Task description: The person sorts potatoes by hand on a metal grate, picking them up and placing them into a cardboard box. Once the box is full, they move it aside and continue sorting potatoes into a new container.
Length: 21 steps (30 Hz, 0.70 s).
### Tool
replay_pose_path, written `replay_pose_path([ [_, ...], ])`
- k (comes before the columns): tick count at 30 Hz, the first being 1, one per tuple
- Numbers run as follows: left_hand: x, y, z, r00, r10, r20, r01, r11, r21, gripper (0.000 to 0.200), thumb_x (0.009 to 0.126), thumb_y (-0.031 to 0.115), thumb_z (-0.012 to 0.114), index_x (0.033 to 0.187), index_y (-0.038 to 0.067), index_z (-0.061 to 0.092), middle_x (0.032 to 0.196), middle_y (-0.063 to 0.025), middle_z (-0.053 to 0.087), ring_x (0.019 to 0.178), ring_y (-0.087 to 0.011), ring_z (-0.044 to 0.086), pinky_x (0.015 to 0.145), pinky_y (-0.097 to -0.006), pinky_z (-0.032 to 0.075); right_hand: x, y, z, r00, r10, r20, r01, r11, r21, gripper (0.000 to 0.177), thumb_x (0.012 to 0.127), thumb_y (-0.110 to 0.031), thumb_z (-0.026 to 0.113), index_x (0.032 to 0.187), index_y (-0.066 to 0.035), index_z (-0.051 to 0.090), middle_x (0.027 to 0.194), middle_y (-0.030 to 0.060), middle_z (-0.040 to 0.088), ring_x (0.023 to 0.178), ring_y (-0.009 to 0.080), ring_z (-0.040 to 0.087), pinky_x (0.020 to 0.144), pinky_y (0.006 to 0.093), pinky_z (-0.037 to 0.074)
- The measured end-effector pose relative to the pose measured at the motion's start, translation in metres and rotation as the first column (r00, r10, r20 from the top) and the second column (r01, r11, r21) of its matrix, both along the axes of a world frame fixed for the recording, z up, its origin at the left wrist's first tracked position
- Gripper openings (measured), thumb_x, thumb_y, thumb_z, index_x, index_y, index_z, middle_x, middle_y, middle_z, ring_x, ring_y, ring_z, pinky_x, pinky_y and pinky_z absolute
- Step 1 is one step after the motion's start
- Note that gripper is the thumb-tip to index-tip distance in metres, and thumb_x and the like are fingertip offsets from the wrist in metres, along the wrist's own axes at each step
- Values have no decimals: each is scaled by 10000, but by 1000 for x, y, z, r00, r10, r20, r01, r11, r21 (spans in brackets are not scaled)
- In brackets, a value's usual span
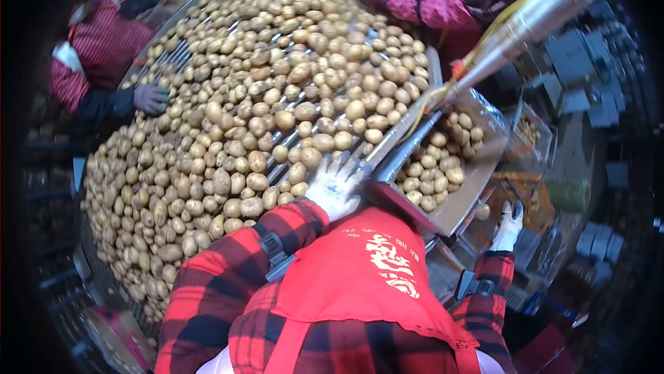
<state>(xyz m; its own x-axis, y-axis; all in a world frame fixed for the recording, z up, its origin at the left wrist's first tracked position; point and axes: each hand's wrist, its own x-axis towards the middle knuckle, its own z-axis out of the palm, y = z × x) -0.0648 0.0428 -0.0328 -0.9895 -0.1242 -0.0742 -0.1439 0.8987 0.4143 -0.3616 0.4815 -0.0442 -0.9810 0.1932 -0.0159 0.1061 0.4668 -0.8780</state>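
Potatoes (256, 121) in a large heap cover a sorting table with metal rollers (304, 101). My left hand (337, 186), in a white glove with dark fingertips, rests at the table's near edge, fingers spread beside the nearest potatoes. Far to the right, my right hand (508, 227) reaches out in a similar glove, its fingers extended and nothing visible in them. A single potato (483, 211) shows just left of it, by the outer wall of a box (477, 187). Inside that box lie many potatoes (434, 170).
A co-worker in red checks (104, 45) has a gloved hand (151, 98) on the heap at left. Another person's pink sleeve (436, 8) reaches in at upper right. A wrapped pole (526, 24) slants above the box. Crates (532, 132) and an orange container (536, 201) stand at right.
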Motion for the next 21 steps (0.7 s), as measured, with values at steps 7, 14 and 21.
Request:
replay_pose_path([
  [7,4,-3,10,993,61,103,-81,976,205,741,938,428,648,1600,172,436,1677,-196,344,1565,-490,236,1256,-661,204,65,-288,65,528,842,111,-840,499,213,517,951,-154,675,1444,-15,600,1399,223,650,1306,351,614,1133,420,465],
  [14,28,-69,41,869,426,-253,-366,895,254,471,919,225,654,1368,88,620,1379,-173,624,1311,-413,569,1130,-525,434,94,-451,30,147,977,-153,-920,192,342,487,892,-226,709,1351,-72,664,1387,230,649,1262,421,621,1080,512,489],
  [21,66,-125,32,595,798,-91,-798,574,-182,620,880,305,727,1465,163,580,1543,-140,492,1496,-397,363,1245,-637,221,69,-618,39,-38,934,-356,-889,131,438,491,905,-240,713,1365,-83,649,1399,209,624,1278,408,591,1074,527,467],
])
